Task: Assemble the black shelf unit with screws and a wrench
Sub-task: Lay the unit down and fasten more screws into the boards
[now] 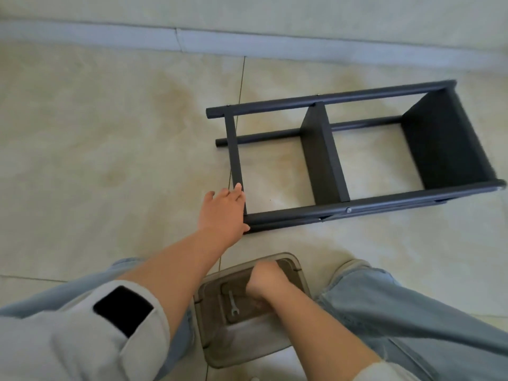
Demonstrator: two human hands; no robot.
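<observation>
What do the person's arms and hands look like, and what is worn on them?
Both hands, left and right, are bare: no gloves, rings or watch visible. Light grey sleeves are pushed up, leaving the forearms uncovered. The left sleeve carries a black rectangular patch.

The floor [115,138] was laid in large glossy cream tiles with faint yellowish marbling, divided by thin dark grout lines [238,111]. A pale grey baseboard [247,46] ran along the foot of an off-white wall [275,12]. Soft, even daylight fell across everything.
</observation>
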